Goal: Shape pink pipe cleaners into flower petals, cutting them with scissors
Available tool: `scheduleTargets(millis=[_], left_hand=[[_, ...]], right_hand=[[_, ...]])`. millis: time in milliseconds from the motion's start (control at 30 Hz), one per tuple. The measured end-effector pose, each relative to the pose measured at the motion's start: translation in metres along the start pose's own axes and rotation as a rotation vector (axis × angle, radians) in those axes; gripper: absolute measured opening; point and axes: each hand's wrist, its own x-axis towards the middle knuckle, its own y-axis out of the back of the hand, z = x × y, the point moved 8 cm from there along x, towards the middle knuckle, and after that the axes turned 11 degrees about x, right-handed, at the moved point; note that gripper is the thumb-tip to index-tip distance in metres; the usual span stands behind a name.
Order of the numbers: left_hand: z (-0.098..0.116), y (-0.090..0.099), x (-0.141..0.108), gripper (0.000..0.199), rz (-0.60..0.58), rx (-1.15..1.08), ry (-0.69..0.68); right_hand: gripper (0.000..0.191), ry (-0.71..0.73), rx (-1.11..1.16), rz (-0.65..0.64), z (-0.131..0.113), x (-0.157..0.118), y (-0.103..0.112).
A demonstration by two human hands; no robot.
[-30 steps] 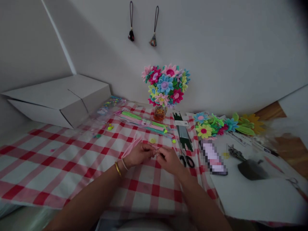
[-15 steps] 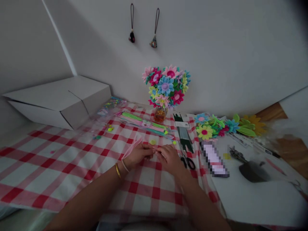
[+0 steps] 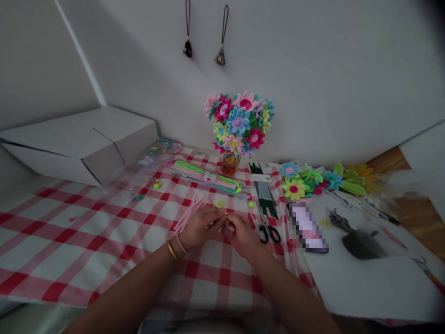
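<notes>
- In the head view, my left hand (image 3: 200, 227) and right hand (image 3: 243, 234) met just below the middle of the frame, thumbs and fingers drawn into a pinch.
- A small pale bit of something (image 3: 226, 215) showed at the meeting fingertips, and both hands seemed clamped on it; it was too small and blurred for me to tell its shape or material.
- Left of centre, just beyond my left hand, a loose bunch of thin pale-pink fuzzy stems (image 3: 188, 212) lay on the red-and-white checked tablecloth (image 3: 139, 253).
- I judged those stems light, soft outside and bendy, perhaps with a wire core: easy to kink, hardly slippery, and best taken singly near an end. Anything as tiny as the pale bit called, I thought, for a light fingertip grip close to where it was worked.
- Just above my fingertips lay a flat yellow round piece (image 3: 219, 203); right of my right hand, the black-handled scissors (image 3: 274, 234) rested near a dark green bundle of thin sticks (image 3: 267, 204) in a white band.
- Higher up, a clear packet of green, pink and teal stems (image 3: 208, 178) lay across the middle, below a multicoloured fuzzy-flower bouquet (image 3: 238, 123) in an amber-tinted glass vase (image 3: 229, 165).
- A white cardboard box (image 3: 69, 139) filled the left side of the frame.
</notes>
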Motion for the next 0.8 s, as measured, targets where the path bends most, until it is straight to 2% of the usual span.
scheduleTargets(millis=[33, 100, 167, 233, 300, 400, 467, 533, 633, 700, 733, 800], left_hand=[[-0.004, -0.001, 0.0, 0.019, -0.013, -0.031, 0.039], [-0.019, -0.006, 0.0, 0.022, -0.051, -0.179, 0.206], [-0.035, -0.014, -0.002, 0.023, -0.089, -0.362, 0.379], [-0.045, -0.022, -0.004, 0.022, -0.129, -0.498, 0.487], [-0.049, -0.027, -0.006, 0.022, -0.171, -0.568, 0.531], [-0.048, -0.028, -0.006, 0.022, -0.194, -0.568, 0.499], [-0.044, -0.028, -0.006, 0.023, -0.213, -0.514, 0.444], [-0.037, -0.026, -0.005, 0.023, -0.222, -0.429, 0.376], [-0.019, -0.015, -0.001, 0.021, -0.149, -0.207, 0.192], [-0.006, -0.006, 0.001, 0.019, -0.072, -0.063, 0.066], [-0.004, -0.004, 0.001, 0.019, -0.051, -0.034, 0.043], [-0.01, -0.004, 0.001, 0.02, -0.048, -0.096, 0.114]], right_hand=[[0.029, -0.004, -0.026, -0.033, -0.001, 0.0, -0.001], [0.029, 0.085, -0.237, -0.098, -0.015, -0.001, -0.002], [0.024, 0.3, -0.572, -0.117, -0.038, -0.004, -0.002], [0.02, 0.501, -0.854, -0.146, -0.055, -0.01, -0.006], [0.019, 0.601, -1.018, -0.199, -0.06, -0.015, -0.013], [0.021, 0.605, -1.088, -0.24, -0.058, -0.018, -0.018], [0.019, 0.562, -1.029, -0.229, -0.056, -0.017, -0.018], [0.019, 0.451, -0.85, -0.186, -0.051, -0.013, -0.012], [0.021, 0.142, -0.36, -0.084, -0.027, -0.003, 0.002], [0.023, 0.007, -0.125, -0.051, -0.012, -0.001, 0.005], [0.024, -0.018, -0.079, -0.057, -0.009, 0.0, 0.005], [0.025, -0.027, -0.086, -0.097, -0.008, 0.0, 0.003]])
